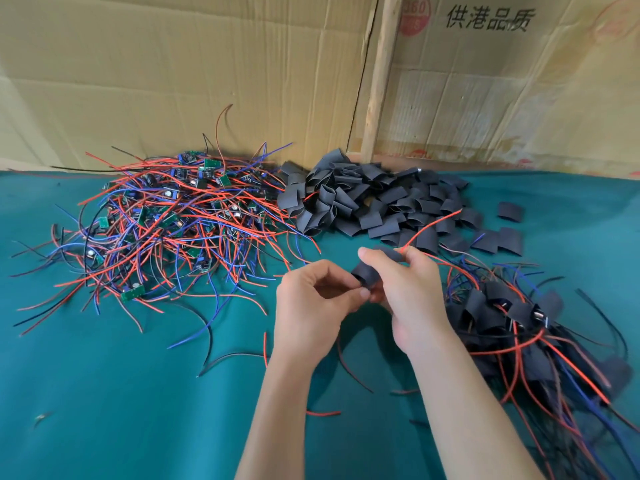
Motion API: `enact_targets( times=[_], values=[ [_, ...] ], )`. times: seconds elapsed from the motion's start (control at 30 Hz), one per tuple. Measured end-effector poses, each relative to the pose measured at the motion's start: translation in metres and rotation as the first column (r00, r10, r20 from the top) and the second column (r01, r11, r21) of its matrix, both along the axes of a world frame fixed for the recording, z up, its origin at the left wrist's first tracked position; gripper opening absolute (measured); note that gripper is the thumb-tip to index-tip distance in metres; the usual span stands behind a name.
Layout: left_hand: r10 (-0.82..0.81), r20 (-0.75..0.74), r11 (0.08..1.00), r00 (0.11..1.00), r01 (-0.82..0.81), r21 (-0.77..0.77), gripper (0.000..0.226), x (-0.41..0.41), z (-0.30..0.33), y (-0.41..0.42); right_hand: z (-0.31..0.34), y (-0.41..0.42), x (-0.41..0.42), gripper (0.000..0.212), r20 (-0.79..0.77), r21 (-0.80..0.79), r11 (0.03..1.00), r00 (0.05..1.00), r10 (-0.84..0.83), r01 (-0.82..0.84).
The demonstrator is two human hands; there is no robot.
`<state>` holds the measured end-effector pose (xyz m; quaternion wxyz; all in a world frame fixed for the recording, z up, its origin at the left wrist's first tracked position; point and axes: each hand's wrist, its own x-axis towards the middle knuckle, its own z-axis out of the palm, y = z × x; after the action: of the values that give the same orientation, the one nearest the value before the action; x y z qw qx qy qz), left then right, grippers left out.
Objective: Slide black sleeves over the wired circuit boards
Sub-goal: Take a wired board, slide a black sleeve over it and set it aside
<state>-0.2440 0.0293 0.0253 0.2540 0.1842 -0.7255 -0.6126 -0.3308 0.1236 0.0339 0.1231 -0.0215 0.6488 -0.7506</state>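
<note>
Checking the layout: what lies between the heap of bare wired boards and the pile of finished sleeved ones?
In the head view, the left hand and right hand holding a black sleeve, over green cloth with stray wires.

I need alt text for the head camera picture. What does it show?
Two hands, left and right, hold a black sleeve above a green table. Wired boards are heaped at left, empty sleeves behind, sleeved boards at right.

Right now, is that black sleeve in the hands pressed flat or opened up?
Opened up: the black sleeve bulges round between the left hand and right hand, a red wire trailing from its far end.
</note>
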Motion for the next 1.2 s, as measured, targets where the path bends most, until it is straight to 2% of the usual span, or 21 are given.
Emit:
enact_targets(
  times=[0.17,0.37,0.47,0.57,0.67,0.77,0.9,0.97,1.0,1.1,1.2],
  values=[
    [-0.030,0.003,0.992,1.000,0.030,-0.120,0.031,0.001,0.001,0.002,-0.002,0.001,-0.001,0.029,-0.094,0.108,0.987,0.989,-0.110,0.120],
    [0.103,-0.014,0.974,0.995,-0.103,-0.201,0.028,-0.002,0.001,0.008,-0.006,-0.007,0.010,0.044,-0.195,0.258,0.949,0.972,-0.134,0.182],
    [-0.029,-0.021,0.993,0.999,0.027,-0.113,0.025,-0.002,0.001,0.007,0.000,-0.001,0.013,0.049,-0.283,0.318,0.924,0.951,-0.122,0.213],
    [-0.183,0.048,0.983,0.982,0.181,0.039,0.019,-0.001,0.003,0.009,0.025,0.034,0.007,0.048,-0.395,0.402,0.878,0.914,-0.091,0.261],
    [-0.139,0.049,0.979,0.989,0.130,0.159,0.020,-0.003,0.000,0.006,0.065,0.094,0.002,0.054,-0.470,0.580,0.770,0.881,0.048,0.267],
    [-0.045,0.068,0.987,0.997,0.034,0.155,0.016,-0.006,-0.004,0.004,0.096,0.149,0.000,0.056,-0.462,0.729,0.631,0.871,0.168,0.265],
    [-0.036,0.094,0.995,0.995,0.026,0.098,0.017,-0.008,-0.008,0.004,0.092,0.178,-0.004,0.042,-0.409,0.901,0.299,0.847,0.339,0.315],
    [-0.027,0.104,0.996,0.994,0.019,0.082,0.017,-0.008,-0.009,0.003,0.088,0.180,-0.004,0.041,-0.346,0.937,0.202,0.839,0.420,0.285],
    [-0.026,0.106,0.997,0.994,0.018,0.080,0.017,-0.008,-0.009,0.002,0.089,0.180,-0.004,0.041,-0.365,0.930,0.194,0.832,0.419,0.311],
    [-0.006,0.111,0.998,0.994,0.000,0.058,0.017,-0.008,-0.009,0.003,0.105,0.167,-0.008,0.044,-0.508,0.858,0.279,0.799,0.321,0.432],
    [0.013,0.117,0.999,0.993,-0.019,0.046,0.015,-0.006,-0.006,0.002,0.130,0.116,-0.004,0.046,-0.499,0.857,0.352,0.776,0.386,0.376]
  ],
)
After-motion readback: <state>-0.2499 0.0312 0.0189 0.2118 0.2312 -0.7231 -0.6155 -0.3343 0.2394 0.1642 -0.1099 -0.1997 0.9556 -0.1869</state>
